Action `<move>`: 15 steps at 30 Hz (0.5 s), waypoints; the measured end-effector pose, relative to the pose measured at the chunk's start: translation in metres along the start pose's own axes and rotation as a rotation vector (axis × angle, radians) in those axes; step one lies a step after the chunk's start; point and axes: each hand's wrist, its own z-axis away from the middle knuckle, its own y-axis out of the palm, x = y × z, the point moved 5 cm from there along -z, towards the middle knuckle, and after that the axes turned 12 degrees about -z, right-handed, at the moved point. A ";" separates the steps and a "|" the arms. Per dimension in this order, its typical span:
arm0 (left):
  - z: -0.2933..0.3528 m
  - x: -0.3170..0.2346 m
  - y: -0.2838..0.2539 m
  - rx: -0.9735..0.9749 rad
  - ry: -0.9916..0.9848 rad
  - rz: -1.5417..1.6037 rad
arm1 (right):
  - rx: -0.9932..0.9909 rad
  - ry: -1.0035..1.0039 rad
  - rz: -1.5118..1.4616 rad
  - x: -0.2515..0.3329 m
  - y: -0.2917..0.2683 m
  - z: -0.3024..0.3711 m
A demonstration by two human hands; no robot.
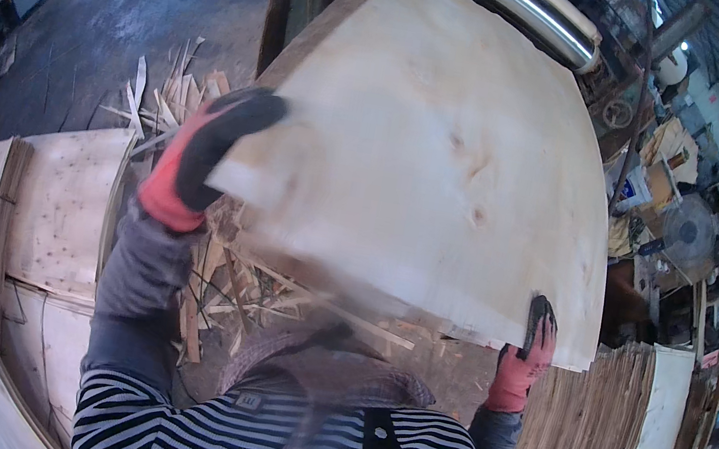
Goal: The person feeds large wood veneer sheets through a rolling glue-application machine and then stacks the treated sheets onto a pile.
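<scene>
A large pale wood veneer sheet [426,169] with a few brown knots stretches out in front of me, its far edge close to a shiny metal roller. My left hand [217,153], in a red and black work glove, is closed on the sheet's left edge by the near corner; motion blurs it slightly. At the near right corner my right hand [528,353], gloved alike, grips the edge with its fingers on top, the rest of it hidden under the sheet. The near edge is blurred and looks slightly raised.
Bundled veneer stacks [62,213] stand at my left, and another thick stack [587,429] is at the right. Wood scraps [176,99] litter the floor on the left and below the sheet. Beyond it lies the machine's metal roller [511,3]; a fan [689,232] stands at the right.
</scene>
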 end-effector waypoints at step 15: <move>0.142 0.143 0.098 0.409 -1.050 -0.164 | 0.296 -0.084 0.074 -0.042 0.186 -0.144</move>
